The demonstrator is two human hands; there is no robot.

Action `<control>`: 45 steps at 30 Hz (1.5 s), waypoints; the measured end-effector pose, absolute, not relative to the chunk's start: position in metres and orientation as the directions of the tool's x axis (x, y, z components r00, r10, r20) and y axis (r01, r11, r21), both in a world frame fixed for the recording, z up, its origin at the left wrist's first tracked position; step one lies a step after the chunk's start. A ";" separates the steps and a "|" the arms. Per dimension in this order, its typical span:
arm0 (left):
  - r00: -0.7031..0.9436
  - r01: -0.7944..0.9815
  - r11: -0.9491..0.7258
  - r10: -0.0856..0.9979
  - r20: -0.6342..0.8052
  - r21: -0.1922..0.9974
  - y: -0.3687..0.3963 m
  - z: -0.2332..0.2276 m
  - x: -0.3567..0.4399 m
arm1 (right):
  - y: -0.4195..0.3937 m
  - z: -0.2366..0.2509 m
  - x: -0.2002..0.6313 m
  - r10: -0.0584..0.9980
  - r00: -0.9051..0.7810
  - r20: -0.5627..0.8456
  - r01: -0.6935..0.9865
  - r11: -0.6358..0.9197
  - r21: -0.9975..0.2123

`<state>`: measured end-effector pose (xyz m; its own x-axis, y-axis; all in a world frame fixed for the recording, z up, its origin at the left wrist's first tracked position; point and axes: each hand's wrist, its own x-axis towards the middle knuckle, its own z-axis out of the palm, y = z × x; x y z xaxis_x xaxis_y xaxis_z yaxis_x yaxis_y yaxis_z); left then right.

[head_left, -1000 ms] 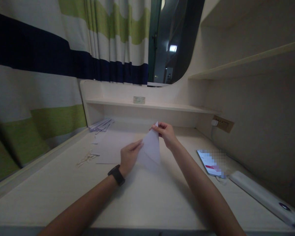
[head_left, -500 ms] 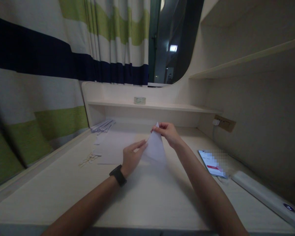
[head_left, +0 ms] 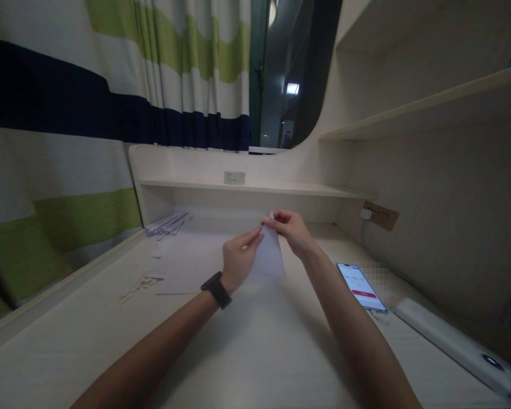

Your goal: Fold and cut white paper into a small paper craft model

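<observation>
**Desk inventory: folded paper held in two hands**

Striped fabric curtain (head_left: pixel 89 102), white, navy and green: hangs along the left and rear of the desk.
Pale cream laminate desk (head_left: pixel 255 352): broad surface with a low back shelf (head_left: pixel 281 187) of the same material.
Long white oblong device (head_left: pixel 447 341): lies at the right edge, near the wall.
Loose white sheets (head_left: pixel 183 261): lie flat left of the hands.
Black-framed smartphone (head_left: pixel 361 279), screen lit: lies flat to the right of the right forearm.
White folded paper, triangular (head_left: pixel 270 255): held just above the desk centre, point upward.
Left hand (head_left: pixel 237 260), black wristband (head_left: pixel 216 289): fingers pinch the paper's left edge near the tip.
Right hand (head_left: pixel 292 230): fingertips closed on the paper's tip.
Small roll of clear tape (head_left: pixel 234 178): stands on the shelf.
</observation>
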<state>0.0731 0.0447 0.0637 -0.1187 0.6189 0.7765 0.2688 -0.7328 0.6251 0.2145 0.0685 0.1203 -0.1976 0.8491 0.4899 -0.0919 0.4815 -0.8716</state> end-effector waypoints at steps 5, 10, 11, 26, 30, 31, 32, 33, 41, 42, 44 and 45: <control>-0.091 0.296 -0.769 0.568 0.818 0.566 0.045 0.059 0.071 | 0.066 0.125 0.217 0.873 -0.145 0.466 -0.106 0.455 -0.884; -0.085 0.325 -0.768 0.558 0.826 0.552 0.042 0.056 0.062 | 0.066 0.123 0.214 0.871 -0.161 0.465 -0.108 0.453 -0.885; -0.090 0.324 -0.768 0.557 0.826 0.553 0.042 0.055 0.061 | 0.066 0.123 0.213 0.873 -0.162 0.461 -0.107 0.449 -0.887; -0.086 0.316 -0.787 0.533 0.842 0.530 0.037 0.056 0.058 | 0.063 0.125 0.210 0.862 -0.093 0.499 -0.079 0.493 -0.867; -0.102 0.319 -0.778 0.539 0.836 0.541 0.037 0.057 0.058 | 0.061 0.126 0.210 0.860 -0.087 0.504 -0.076 0.498 -0.864; -0.105 0.322 -0.778 0.537 0.837 0.540 0.037 0.057 0.058 | 0.061 0.127 0.210 0.859 -0.088 0.505 -0.078 0.499 -0.863; -0.105 0.324 -0.779 0.534 0.839 0.537 0.037 0.057 0.058 | 0.061 0.127 0.210 0.858 -0.090 0.506 -0.080 0.500 -0.862; -0.103 0.326 -0.782 0.529 0.842 0.531 0.037 0.057 0.058 | 0.061 0.127 0.210 0.858 -0.090 0.507 -0.081 0.501 -0.862; -0.088 0.352 -0.769 0.541 0.836 0.534 0.035 0.057 0.058 | 0.057 0.129 0.210 0.876 -0.077 0.476 -0.113 0.467 -0.877; -0.088 0.350 -0.769 0.541 0.836 0.535 0.035 0.057 0.058 | 0.057 0.130 0.210 0.877 -0.074 0.475 -0.116 0.465 -0.878; -0.086 0.343 -0.776 0.535 0.840 0.529 0.035 0.057 0.059 | 0.055 0.131 0.209 0.881 -0.051 0.471 -0.121 0.463 -0.878; -0.085 0.337 -0.782 0.530 0.844 0.525 0.035 0.058 0.059 | 0.055 0.131 0.209 0.881 -0.034 0.472 -0.121 0.465 -0.877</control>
